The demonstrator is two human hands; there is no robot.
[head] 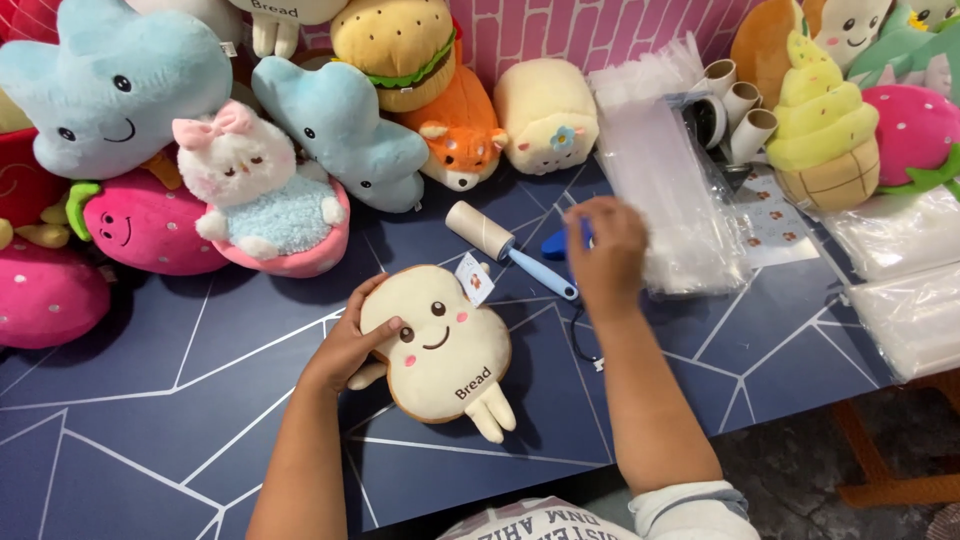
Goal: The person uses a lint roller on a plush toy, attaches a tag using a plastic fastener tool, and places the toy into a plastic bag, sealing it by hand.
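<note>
A cream bread-slice plush point(443, 352) with a smiling face lies face up on the dark blue table point(150, 400). My left hand point(349, 343) grips its left edge, thumb on its front. A small paper tag point(474, 276) hangs from its top. My right hand point(604, 252) hovers above the table right of a lint roller point(497, 242) with a light blue handle, blurred; its fingers curl by a small blue object point(556, 243), and I cannot tell whether it holds anything.
Plush toys crowd the back: blue clouds point(110, 85), a white bunny point(258, 190), strawberries point(140, 222), a burger point(397, 45), a fox point(455, 140), a toast loaf point(547, 115), an ice cream point(823, 125). Clear plastic bags point(670, 190) and paper rolls point(740, 105) lie right.
</note>
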